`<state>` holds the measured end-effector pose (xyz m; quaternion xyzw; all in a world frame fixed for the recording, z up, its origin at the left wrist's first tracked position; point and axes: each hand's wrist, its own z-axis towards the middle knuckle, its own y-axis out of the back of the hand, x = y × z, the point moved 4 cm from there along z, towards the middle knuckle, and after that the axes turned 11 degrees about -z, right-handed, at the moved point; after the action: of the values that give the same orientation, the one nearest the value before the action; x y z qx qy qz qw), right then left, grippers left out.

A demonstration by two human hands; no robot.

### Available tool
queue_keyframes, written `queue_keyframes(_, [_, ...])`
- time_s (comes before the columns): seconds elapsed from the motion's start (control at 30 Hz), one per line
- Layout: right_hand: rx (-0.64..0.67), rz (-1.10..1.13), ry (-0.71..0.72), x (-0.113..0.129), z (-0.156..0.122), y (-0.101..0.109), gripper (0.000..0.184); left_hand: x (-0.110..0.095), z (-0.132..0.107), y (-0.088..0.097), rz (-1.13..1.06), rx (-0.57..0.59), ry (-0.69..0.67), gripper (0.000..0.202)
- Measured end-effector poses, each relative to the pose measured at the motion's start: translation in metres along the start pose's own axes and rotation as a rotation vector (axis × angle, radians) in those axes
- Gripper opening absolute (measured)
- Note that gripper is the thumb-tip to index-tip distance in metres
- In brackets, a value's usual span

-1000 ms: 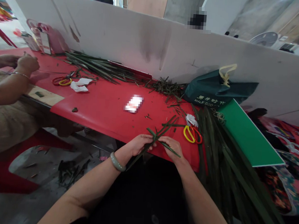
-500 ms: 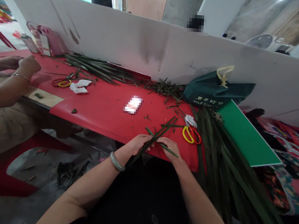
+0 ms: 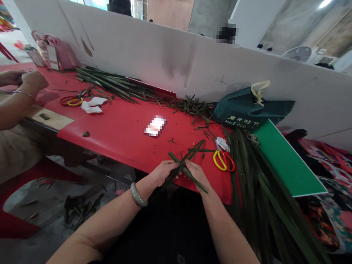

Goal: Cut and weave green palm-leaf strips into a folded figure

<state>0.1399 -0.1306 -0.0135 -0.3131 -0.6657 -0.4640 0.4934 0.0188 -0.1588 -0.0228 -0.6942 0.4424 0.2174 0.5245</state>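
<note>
Just left of the yellow-and-red scissors (image 3: 224, 160), at the near edge of the red desk (image 3: 124, 136), the left hand (image 3: 163, 172) and right hand (image 3: 197, 174) each have a closed grip, thumb and fingers pinched on the thin green leaf strips (image 3: 196, 147). The strips cross between the two hands. Their far ends point up past the scissors' left side, and the near ends hang off the desk edge. The crossing looks likeliest to hold if both pinches sit close to it and the strips lie flat rather than twisted. Right of the scissors, a pile of long leaves (image 3: 259, 194) crowds the right forearm. Left of the scissors the desk is mostly bare, which gives more room. A co-worker's hand (image 3: 33, 80) is far to the scissors' left, well apart.
</note>
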Motion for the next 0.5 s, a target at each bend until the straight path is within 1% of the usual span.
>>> queue_keyframes(0.03, [-0.012, 0.076, -0.039, 0.002, 0.0, -0.005, 0.035, 0.0, 0.0, -0.001, -0.007, 0.0, -0.002, 0.019])
queue_keyframes(0.1, [-0.097, 0.208, -0.113, 0.002, 0.002, -0.011, 0.031, 0.0, -0.001, -0.001, -0.009, -0.001, 0.003, 0.02])
queue_keyframes(0.17, [-0.178, 0.294, -0.156, -0.001, 0.004, -0.016, 0.03, 0.001, -0.002, -0.001, -0.004, -0.004, 0.007, 0.021])
queue_keyframes(0.3, [-0.298, 0.318, -0.197, -0.009, 0.007, -0.015, 0.031, 0.002, -0.004, 0.0, -0.012, 0.0, -0.005, 0.025])
queue_keyframes(0.37, [-0.314, 0.304, -0.203, -0.011, 0.007, -0.013, 0.032, 0.004, -0.004, 0.001, -0.02, -0.007, -0.011, 0.026])
queue_keyframes(0.5, [-0.25, 0.306, -0.171, -0.011, 0.008, -0.015, 0.031, 0.004, -0.003, 0.001, -0.048, 0.004, -0.004, 0.028])
